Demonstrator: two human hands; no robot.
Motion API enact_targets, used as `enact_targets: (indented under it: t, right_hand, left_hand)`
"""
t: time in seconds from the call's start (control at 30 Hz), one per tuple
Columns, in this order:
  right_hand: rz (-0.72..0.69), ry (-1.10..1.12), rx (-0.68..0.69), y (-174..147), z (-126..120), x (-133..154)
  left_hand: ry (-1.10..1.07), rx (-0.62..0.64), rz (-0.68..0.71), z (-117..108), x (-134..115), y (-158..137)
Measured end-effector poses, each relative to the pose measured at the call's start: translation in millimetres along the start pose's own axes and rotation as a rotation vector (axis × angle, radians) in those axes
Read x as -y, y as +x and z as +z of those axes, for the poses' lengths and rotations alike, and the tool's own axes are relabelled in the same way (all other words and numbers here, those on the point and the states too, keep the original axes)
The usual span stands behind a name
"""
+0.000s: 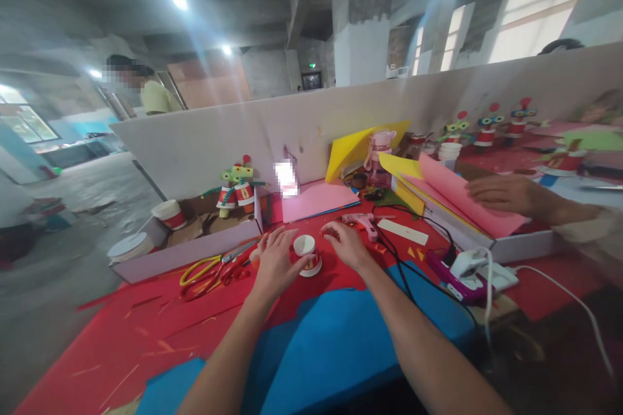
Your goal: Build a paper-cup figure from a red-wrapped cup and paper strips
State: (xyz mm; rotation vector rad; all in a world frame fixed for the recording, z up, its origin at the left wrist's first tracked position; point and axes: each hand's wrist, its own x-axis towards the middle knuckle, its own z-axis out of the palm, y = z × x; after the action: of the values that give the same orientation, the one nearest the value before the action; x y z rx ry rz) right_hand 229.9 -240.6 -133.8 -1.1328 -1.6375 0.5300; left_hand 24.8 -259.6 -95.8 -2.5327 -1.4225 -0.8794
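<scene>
A white and red paper cup (304, 245) stands on the red-covered surface (117, 347), between the person's hands. The left hand (276, 260), at the cup's nine o'clock, has its fingers spread; I can't tell whether the thumb touches the cup. At three o'clock the right hand (346, 244) bends its fingers loosely, apart from the cup. Past the hands I see a pink glue gun (368, 225) at two o'clock, scissors (228, 257) at nine.
</scene>
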Motion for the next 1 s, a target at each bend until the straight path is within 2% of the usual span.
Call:
enact_targets:
  t: [0.27,1.0]
  right_hand:
    - [-0.087,-0.094,0.061,-1.7,1.5,6.0]
    - [-0.097,-0.106,0.07,-4.8,7.8,14.3]
  left_hand:
    - [0.021,0.034,-0.037,3.0,-3.9,2.2]
    - [-0.022,0.04,-0.042,1.4,-4.4,3.0]
